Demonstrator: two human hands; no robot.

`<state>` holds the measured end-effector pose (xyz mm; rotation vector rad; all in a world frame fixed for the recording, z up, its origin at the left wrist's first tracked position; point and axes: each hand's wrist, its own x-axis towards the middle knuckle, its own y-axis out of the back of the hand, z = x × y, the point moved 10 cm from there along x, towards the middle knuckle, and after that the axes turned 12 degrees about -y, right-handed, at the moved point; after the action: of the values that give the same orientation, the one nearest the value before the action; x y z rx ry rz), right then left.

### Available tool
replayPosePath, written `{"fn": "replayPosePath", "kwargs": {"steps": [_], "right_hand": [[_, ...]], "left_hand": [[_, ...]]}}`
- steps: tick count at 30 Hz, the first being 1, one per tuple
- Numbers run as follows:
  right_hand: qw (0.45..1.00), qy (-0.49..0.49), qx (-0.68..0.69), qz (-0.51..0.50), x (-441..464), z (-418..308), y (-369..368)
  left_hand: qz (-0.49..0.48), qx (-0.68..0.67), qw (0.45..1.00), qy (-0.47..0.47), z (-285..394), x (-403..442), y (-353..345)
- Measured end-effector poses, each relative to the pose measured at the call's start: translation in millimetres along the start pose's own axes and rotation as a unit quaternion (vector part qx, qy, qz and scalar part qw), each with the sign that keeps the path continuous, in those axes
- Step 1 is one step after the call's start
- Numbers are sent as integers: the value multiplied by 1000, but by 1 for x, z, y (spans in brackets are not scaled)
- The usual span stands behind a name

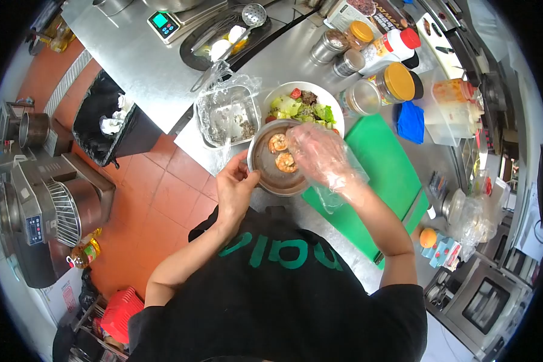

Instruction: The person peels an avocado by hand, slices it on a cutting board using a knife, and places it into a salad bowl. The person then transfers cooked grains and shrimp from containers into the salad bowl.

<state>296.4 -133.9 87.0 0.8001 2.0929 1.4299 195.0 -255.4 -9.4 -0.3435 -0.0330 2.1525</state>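
Observation:
My left hand [235,186] grips the rim of a round metal bowl [266,183], thumb on the edge. Inside lie two cooked shrimp [285,162], orange and curled. My right hand [321,155], in a loose clear plastic glove, reaches over the bowl's right side with its fingers drawn together near the shrimp. What those fingertips hold, if anything, is hidden. Just behind the bowl stands a white bowl of salad [311,90] with lettuce, tomato and dark red leaves, partly covered by the metal bowl and my right hand.
A plastic-lined container [228,114] sits left of the salad. A green cutting board [380,175] with a knife [414,208] is at right. Behind are a black tray [193,57] with a slotted ladle [254,15], a scale [174,29] and several jars [398,81]. A lined bin [99,123] stands left.

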Motion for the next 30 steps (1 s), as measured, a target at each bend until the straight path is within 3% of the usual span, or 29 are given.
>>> {"fn": "replayPosePath", "kwargs": {"steps": [2,5,9,12,15,18,19,21,22,25,26,30], "right_hand": [[997,11,-59,54,-2,3,10],[997,28,-60,34,-4,-8,14],[967,97,-231,55,-13,-21,-2],[969,110,-202,88,-10,-18,0],[994,39,-96,29,0,3,-2],[991,45,7,124,8,9,26],[991,46,8,122,14,14,24],[973,31,-20,228,24,30,39],[979,-36,-3,198,39,61,23],[985,-79,-41,150,72,86,4],[990,-113,-32,74,81,96,-10],[986,-41,-54,150,72,71,4]], "left_hand": [[12,-10,1000,12,3,1,1],[16,-19,999,34,2,-2,0],[-24,3,999,25,0,-3,-10],[-15,9,999,41,4,-1,-11],[3,-18,999,45,3,0,-13],[13,-2,999,49,-10,5,-9],[16,-2,999,50,-10,5,-9],[31,-17,997,72,-10,5,-8],[34,-16,997,73,-8,5,-7],[12,19,997,76,-6,4,-8],[3,32,997,72,-6,4,-9],[10,-2,997,80,-6,-1,-7]]}}
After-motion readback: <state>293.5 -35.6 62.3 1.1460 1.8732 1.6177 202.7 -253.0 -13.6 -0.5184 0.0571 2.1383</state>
